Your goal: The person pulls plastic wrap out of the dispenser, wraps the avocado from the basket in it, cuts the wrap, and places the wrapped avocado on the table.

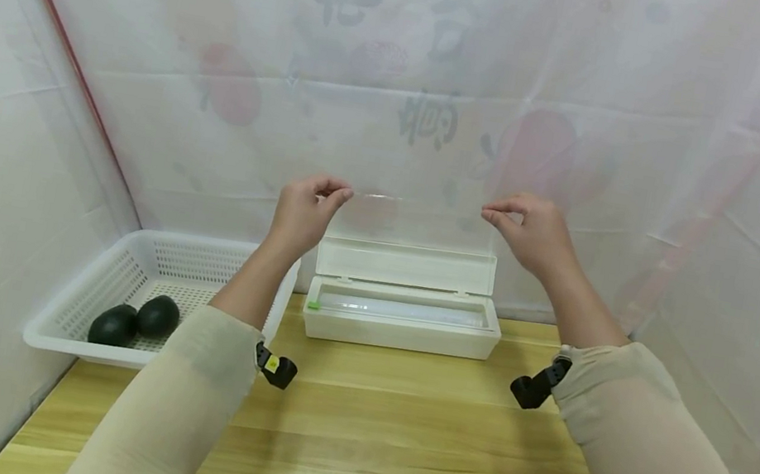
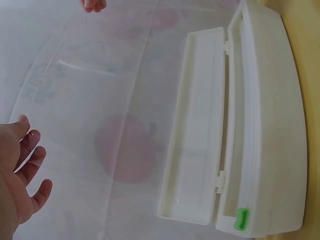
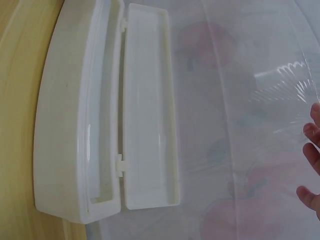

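A see-through sheet of cling film [image 2: 85, 67] stretches between the two raised hands, showing mainly by its glints and creases. My left hand [image 1: 304, 212] pinches one upper corner between thumb and fingers. On the other side my right hand [image 1: 535, 234] pinches the opposite corner. Below and between them stands a white cling film dispenser box [image 1: 401, 334], its lid [image 1: 405, 266] tipped back on two hinges. Inside lies the film roll [image 1: 405, 310], and a green slide cutter [image 1: 313, 305] sits at the box's left end. The film's lower part is barely visible.
A white perforated basket [image 1: 49, 341] stands on the left of the wooden table [image 1: 391, 440], with two dark green avocado-like fruits [image 1: 158, 317] inside. The left forearm overlaps its right side. A pale printed cloth [image 1: 227, 161] hangs close behind the box, with more cloth at both sides.
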